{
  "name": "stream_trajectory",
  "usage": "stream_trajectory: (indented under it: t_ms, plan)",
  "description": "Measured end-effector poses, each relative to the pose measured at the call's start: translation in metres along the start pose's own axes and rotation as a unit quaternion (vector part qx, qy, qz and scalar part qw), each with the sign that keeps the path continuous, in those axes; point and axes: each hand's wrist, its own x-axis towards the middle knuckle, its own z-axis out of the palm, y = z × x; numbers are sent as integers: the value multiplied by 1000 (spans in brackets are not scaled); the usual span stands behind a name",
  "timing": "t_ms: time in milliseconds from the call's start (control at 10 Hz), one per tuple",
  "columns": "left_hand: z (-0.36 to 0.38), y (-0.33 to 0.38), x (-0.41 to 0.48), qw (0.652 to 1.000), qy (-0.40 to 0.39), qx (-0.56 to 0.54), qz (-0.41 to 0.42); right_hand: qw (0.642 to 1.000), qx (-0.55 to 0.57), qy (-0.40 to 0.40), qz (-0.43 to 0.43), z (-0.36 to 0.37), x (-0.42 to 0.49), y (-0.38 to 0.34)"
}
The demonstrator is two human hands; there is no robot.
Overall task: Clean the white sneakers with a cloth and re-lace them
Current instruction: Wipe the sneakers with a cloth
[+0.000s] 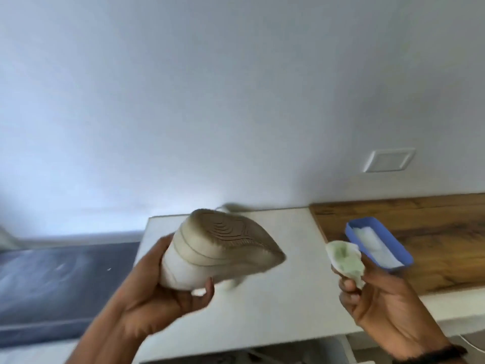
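Our left hand grips the blurred sneaker sole-up, upper hidden; at three o'clock, right hand fingers pinch the cloth.

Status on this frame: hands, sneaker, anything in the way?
Left hand grips sneaker, soiled sole facing up. Right hand holds crumpled cloth, clear of the sneaker. Blue tray just past the cloth; nothing between cloth and sole.
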Motion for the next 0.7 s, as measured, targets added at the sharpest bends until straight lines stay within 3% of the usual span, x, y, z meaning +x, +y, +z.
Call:
stream_trajectory:
  t_ms: [100, 200, 300, 400, 500, 600, 700]
  plan:
    - [-35, -27, -51, 996, 8, -85, 16, 996, 2, -83, -12, 26, -25, 36]
    - [-58, -58, -92, 995, 3, -53, 85, 986, 33, -165, 12, 37, -47, 62]
    - [-78, -79, -125, 976, 25, 88, 197, 970, 71, -224, 64, 70, -75, 80]
    - [-91, -85, -156, 940, -1, 208, 270, 975, 58, -191, 98, 104, -112, 85]
    - [-97, -85, -184, 902, -31, 283, 323, 979, -74, -183, 53, 141, -142, 88]
    - [-99, -82, -208, 868, -59, 341, 356, 919, -337, -168, -114, 157, -177, 99]
    - [-101, -85, -225, 842, -78, 381, 374, 813, -489, -194, -249, 179, -214, 109]
